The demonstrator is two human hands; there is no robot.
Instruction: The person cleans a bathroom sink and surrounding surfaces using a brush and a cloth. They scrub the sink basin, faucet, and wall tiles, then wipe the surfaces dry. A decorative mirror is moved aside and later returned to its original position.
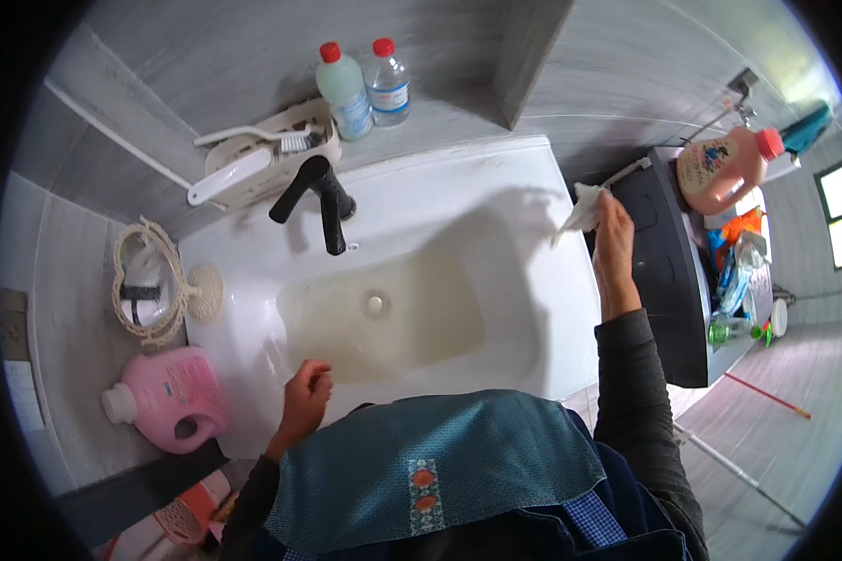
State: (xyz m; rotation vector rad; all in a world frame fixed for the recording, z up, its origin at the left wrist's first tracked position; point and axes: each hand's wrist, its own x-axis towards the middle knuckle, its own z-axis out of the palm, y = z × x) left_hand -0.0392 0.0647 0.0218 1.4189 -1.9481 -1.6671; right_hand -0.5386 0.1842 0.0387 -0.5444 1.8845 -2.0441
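Observation:
My right hand (615, 245) is closed on a crumpled white cloth (585, 208), held over the right rim of the white sink (571, 327). Part of the cloth hangs from the fingers toward the sink. At the sink's front left edge is my left hand (306, 402), its fingers curled in and nothing visible in them. Cloudy, slightly yellowish water (421, 327) stands in the basin, with a round drain plug (374, 306) showing in it. The black faucet (323, 198) rises at the back of the sink.
On the back ledge stand two red-capped bottles (346, 98) and a tray (323, 140) with brushes (243, 173). A framed mirror (150, 280) and pink jug (173, 397) line the left. At right, a dark washing machine (660, 309) carries a peach jug (720, 173) and packets.

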